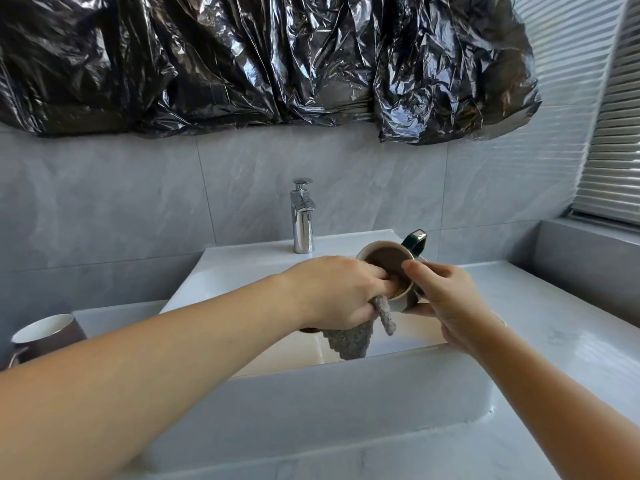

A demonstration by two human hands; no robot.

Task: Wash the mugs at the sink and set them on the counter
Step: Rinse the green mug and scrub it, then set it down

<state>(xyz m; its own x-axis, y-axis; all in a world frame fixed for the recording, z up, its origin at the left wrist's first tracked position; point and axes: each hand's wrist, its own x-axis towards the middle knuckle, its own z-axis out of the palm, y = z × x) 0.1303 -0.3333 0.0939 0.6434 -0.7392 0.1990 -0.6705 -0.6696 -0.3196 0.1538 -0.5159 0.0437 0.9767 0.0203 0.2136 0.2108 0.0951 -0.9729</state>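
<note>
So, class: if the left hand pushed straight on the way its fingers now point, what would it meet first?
The left hand points its fingers, with the grey cloth, into the green mug held by the right hand. It would probably meet the mug's inner wall or bottom first.

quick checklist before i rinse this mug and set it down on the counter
1. Grip on the green-handled ceramic mug: right hand holds it, ok.
2. Grey fuzzy cloth out of the mug: not ok, left hand presses it inside.
3. Mug over the white rectangular sink: ok.
4. Chrome tap running: not ok, no water visible.
5. Mug fully clean: cannot tell.
6. Grey counter space on the right: ok.
</note>
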